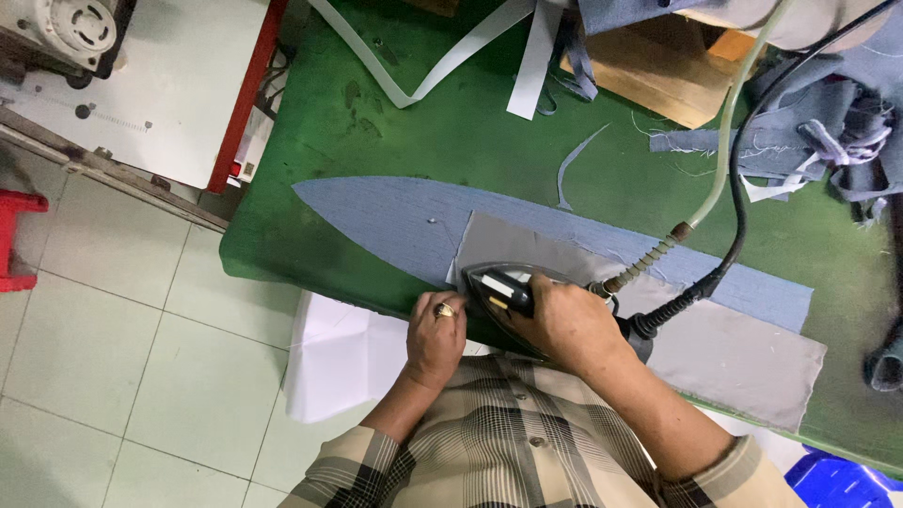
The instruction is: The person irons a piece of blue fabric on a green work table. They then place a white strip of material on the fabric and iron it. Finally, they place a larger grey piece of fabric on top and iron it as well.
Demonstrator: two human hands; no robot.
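A long blue-grey fabric piece (376, 212) with a pointed left end lies on the green ironing table (451, 122). A grey lining strip (734, 353) lies over its near edge. My right hand (564, 315) grips the handle of a black steam iron (499, 287) that rests on the grey strip. My left hand (435, 334), with a ring on one finger, presses down on the fabric's near edge just left of the iron, fingers curled.
A black cord (743, 188) and a pale hose (734, 132) run from the iron to the upper right. White tape strips (527, 66), fabric scraps (828, 132), a wooden block (658, 66). A sewing machine table (141, 85) stands upper left, white paper (329, 357) below the table edge.
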